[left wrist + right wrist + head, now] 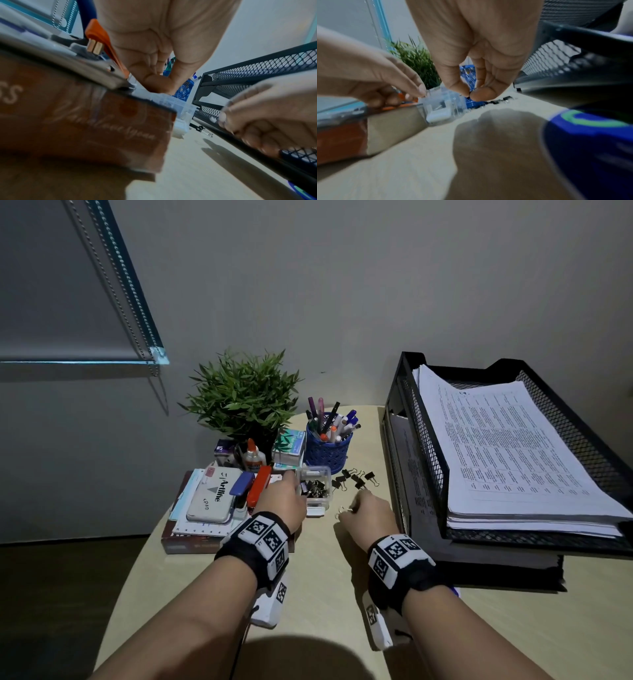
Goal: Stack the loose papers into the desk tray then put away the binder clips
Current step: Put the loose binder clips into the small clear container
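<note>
Loosely scattered black binder clips

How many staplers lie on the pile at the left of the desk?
2. The blue stapler lies beside the stamp pad; the orange stapler lies right of it, against the left hand. Others may be hidden.

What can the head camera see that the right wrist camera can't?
Only the head view shows the papers stacked in the desk tray, the glue bottle and the stamp pad. Only the right wrist view shows the right hand from below, fingertips pinched together. Both show the left hand at the clear box, the plant and loose binder clips.
</note>
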Tool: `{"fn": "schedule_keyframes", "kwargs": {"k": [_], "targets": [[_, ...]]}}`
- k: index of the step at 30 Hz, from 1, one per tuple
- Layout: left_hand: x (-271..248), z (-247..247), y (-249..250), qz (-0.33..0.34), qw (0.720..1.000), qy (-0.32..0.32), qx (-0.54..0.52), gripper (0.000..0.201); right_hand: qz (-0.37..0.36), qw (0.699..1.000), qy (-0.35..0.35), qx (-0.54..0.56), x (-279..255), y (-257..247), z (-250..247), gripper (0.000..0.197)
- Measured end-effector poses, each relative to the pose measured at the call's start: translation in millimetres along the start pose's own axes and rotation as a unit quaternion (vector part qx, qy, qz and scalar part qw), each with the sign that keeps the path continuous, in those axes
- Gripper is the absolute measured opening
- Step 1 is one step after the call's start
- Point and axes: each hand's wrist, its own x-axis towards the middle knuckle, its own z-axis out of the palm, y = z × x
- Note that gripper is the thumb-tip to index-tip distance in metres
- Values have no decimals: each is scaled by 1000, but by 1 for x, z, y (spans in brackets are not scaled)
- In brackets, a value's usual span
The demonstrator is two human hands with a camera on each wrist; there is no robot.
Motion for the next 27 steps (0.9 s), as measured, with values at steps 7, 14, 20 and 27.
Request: {"fn": "schedule_keyframes", "kwargs": {"k": [7, 14, 20, 27], "targets": [[-2, 5, -2, 6, 1000, 11, 4, 25, -78, 993, 38, 83, 15, -33, 2, 16], [-21, -5, -3, 34, 999, 11, 8, 14, 42, 996, 59, 51, 30, -9, 13, 40], [-68, -29, -3, 63, 995, 35, -68, 7, 67, 997, 19, -26, 45, -1, 10, 46], [-137, -46, -30, -16, 997, -14, -79, 9, 39, 995, 23, -89, 49, 0, 11, 39]]}}
